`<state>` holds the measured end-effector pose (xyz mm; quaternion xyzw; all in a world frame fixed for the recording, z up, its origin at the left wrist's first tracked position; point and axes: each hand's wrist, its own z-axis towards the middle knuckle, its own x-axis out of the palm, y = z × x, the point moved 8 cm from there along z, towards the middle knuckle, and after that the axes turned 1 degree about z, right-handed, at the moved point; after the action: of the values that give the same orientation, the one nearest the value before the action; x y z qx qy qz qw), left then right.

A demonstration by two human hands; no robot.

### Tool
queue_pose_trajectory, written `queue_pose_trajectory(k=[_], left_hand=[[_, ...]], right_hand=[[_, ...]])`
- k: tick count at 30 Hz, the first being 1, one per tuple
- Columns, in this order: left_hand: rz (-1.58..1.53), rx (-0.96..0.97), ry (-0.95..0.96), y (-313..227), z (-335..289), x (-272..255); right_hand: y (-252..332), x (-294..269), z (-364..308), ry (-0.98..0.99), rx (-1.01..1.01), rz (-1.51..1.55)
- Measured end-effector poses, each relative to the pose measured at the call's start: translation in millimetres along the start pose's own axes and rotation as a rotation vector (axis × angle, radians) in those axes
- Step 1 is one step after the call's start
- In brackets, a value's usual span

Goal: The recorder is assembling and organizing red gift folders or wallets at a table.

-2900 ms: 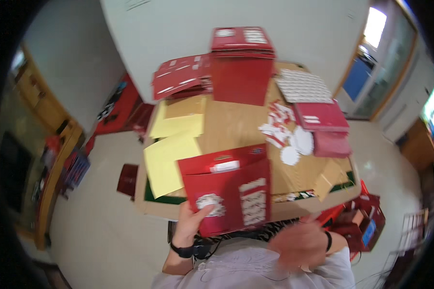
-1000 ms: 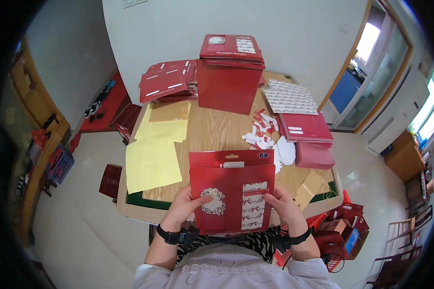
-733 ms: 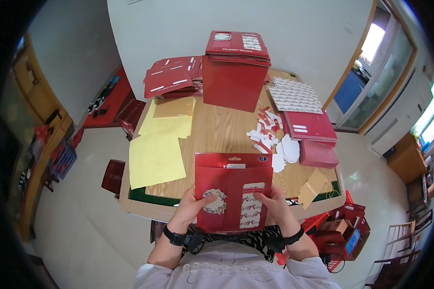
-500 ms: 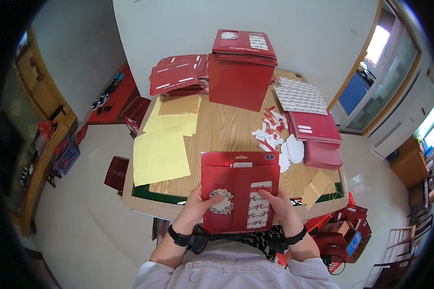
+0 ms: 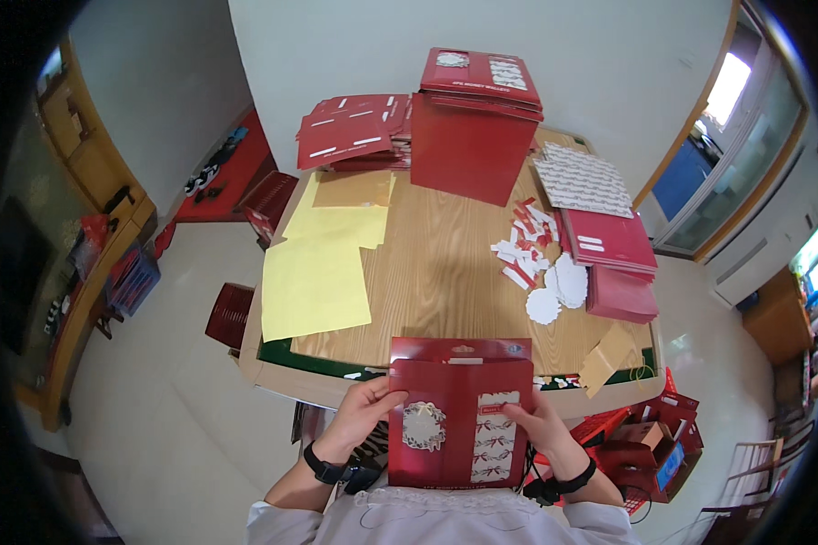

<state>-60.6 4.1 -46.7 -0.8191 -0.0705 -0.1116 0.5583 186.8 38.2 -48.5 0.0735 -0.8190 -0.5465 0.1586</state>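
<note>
A flat red card wallet pack (image 5: 453,413) is between my hands, close to my body at the table's near edge. My left hand (image 5: 362,416) grips its left side, thumb on the front near a white wreath-shaped cutout (image 5: 423,427). On the other side my right hand (image 5: 545,425) holds the edge, its thumb beside a strip of white pieces printed with bows (image 5: 493,459). The fingers behind the pack are hidden. Along the pack's top runs a header with a small hang hole.
On the wooden table (image 5: 427,282) stand a tall red box (image 5: 473,150) topped with packs, red card stacks (image 5: 350,132), yellow sheets (image 5: 316,291), patterned sheets (image 5: 583,180), white and red slips (image 5: 527,243) and round white cutouts (image 5: 568,280). A filled red crate (image 5: 650,450) sits at lower right.
Both hands have brought the red pack down toward my body, and it lies lower in view. My right thumb has shifted slightly along the bow strip's upper part. The view has shifted slightly.
</note>
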Motion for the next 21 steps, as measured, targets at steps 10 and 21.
queue_pose_trajectory(k=[10, 21], left_hand=[[0.082, 0.196, -0.064, -7.1, -4.5, 5.1], [0.055, 0.251, -0.143, 9.6, -6.6, -12.5]], right_hand=[[16.6, -12.1, -7.5, -0.153, -0.243, 0.175], [1.8, -7.6, 0.4, -0.036, -0.172, 0.085]])
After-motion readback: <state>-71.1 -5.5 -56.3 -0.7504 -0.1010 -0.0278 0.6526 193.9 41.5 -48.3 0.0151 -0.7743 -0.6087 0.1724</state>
